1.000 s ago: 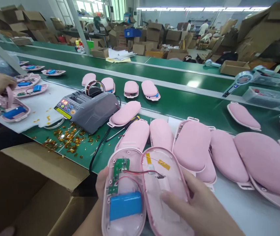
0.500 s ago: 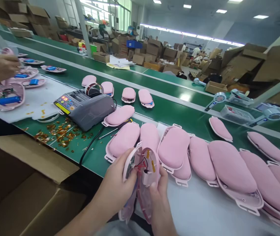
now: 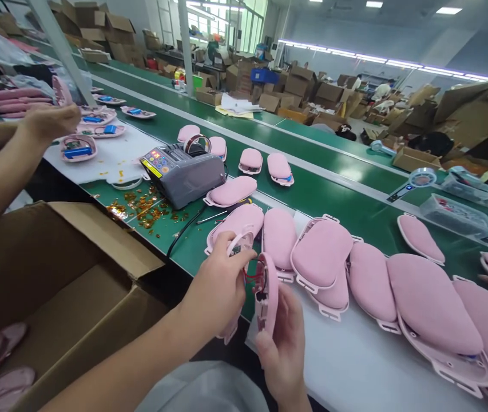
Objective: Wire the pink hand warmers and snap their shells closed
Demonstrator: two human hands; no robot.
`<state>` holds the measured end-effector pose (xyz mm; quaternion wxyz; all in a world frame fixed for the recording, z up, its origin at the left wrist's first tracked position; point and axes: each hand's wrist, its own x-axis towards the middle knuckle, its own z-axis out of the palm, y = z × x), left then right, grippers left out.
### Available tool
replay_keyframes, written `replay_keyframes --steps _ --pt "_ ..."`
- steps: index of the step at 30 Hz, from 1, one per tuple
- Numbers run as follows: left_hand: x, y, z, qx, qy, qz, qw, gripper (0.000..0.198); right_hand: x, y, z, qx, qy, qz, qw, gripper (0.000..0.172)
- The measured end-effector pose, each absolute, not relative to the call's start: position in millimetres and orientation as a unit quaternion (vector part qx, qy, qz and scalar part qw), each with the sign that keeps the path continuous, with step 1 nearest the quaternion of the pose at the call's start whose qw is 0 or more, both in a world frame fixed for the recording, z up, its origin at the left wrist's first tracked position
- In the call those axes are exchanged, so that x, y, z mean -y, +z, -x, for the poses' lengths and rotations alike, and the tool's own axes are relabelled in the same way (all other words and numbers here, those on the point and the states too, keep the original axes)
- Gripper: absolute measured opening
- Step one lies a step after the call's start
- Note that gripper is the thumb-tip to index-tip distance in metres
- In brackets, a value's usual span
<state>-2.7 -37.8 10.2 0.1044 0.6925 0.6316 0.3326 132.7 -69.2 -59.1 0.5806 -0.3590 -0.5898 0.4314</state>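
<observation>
Hands (image 3: 221,280) curled, each gripping curved pink plastic shell (image 3: 273,294); thin red wires (image 3: 252,278) between.

a green bench (image 3: 329,197) carries pink cases (image 3: 280,167) and scraps (image 3: 145,210).

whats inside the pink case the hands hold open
Red wires bridge the halves of the pink case, and a bit of circuit board shows in the left one. The left hand and the tilt hide much of the rest.
</observation>
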Motion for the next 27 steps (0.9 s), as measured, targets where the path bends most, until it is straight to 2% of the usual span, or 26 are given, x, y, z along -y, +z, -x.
replay_keyframes --steps 4,8,11,14,17,24,27 --pt "38.9 18.0 0.1 -0.575 0.314 -0.743 0.136 0.040 58.2 -52.1 -125.0 0.503 0.494 0.400 0.586 0.050" --pt "36.3 27.9 10.5 -0.534 0.281 -0.772 0.199 0.034 45.8 -46.6 -121.5 0.433 0.575 0.371 0.586 0.048" --pt "30.7 27.9 16.6 -0.536 0.284 -0.762 0.226 0.029 41.4 -46.6 -119.8 0.420 0.587 0.361 0.590 0.046" --pt "22.8 16.9 15.9 -0.574 0.352 -0.713 0.193 0.033 40.1 -47.0 -117.9 0.414 0.592 0.353 0.594 0.041" --pt "16.3 4.4 12.2 -0.584 0.397 -0.693 0.146 0.016 39.9 -45.7 -115.3 0.405 0.594 0.360 0.594 0.039" --pt "19.3 8.1 4.4 -0.601 0.349 -0.702 0.156 0.028 42.5 -37.6 -102.3 0.424 0.550 0.403 0.596 0.046" --pt "22.6 8.9 4.1 -0.605 0.355 -0.692 0.169 0.049 44.2 -35.9 -100.8 0.418 0.563 0.404 0.588 0.048"
